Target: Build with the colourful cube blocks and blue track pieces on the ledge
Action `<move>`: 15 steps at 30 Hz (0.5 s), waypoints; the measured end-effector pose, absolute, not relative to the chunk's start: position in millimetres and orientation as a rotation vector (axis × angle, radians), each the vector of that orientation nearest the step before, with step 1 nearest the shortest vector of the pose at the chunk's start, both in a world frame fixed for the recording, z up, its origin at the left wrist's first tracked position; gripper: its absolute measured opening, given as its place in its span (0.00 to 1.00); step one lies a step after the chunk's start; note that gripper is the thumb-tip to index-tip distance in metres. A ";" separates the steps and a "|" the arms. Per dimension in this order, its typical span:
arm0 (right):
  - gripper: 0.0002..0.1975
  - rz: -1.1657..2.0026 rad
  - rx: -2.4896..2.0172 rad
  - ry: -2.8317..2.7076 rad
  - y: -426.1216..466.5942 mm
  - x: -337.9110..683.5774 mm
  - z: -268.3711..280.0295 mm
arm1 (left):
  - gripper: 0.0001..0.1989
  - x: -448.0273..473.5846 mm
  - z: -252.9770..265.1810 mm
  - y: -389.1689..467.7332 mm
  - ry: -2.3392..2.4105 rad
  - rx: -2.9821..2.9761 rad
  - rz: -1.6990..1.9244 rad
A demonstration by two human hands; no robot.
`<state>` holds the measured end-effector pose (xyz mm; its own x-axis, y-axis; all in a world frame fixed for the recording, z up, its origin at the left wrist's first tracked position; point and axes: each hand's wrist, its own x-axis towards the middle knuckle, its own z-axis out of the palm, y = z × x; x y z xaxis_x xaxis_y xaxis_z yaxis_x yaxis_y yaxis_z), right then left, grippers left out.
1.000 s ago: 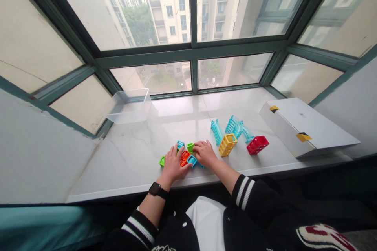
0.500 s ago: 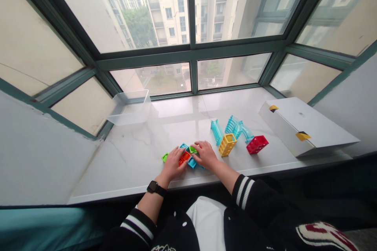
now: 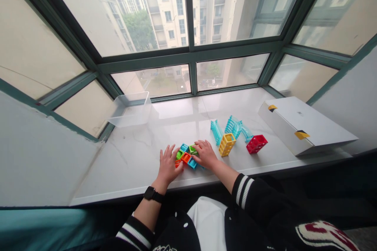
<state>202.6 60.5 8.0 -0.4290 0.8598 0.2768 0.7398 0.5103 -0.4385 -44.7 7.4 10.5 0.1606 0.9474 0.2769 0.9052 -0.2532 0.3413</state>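
A cluster of small coloured building blocks, orange (image 3: 186,157), blue (image 3: 184,147) and green (image 3: 179,154), lies on the white sill near its front edge. At the cluster's left side is my left hand (image 3: 169,165), its fingers spread and its thumb by a red-orange block (image 3: 178,163). My right hand (image 3: 206,154) comes in from the right, with fingers bent over a green block (image 3: 193,150) and a blue block (image 3: 192,162). Those fingers partly hide the blocks beneath.
Right of my hands stand a yellow block tower (image 3: 227,144) and a tilted red one (image 3: 257,144). Clear-blue track pieces (image 3: 233,126) lie behind them. A white box (image 3: 309,123) is at far right, a clear plastic bin (image 3: 132,111) at back left. Windows enclose the sill (image 3: 129,160).
My left hand has shifted left and spread its fingers, uncovering a green block beside the orange one. The green block seen left of that hand no longer shows there. My right hand has hardly moved.
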 end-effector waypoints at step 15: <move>0.36 0.358 -1.422 -2.388 48.2 202.4 -4.4 | 0.45 -67.0 -29.6 18.0 1.688 1.981 0.560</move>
<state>202.4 48.2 -4.4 -0.4427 0.8827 0.1575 0.7978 0.4679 -0.3803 -67.0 18.0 -29.6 0.1578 0.9875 0.0034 0.7934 -0.1288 0.5949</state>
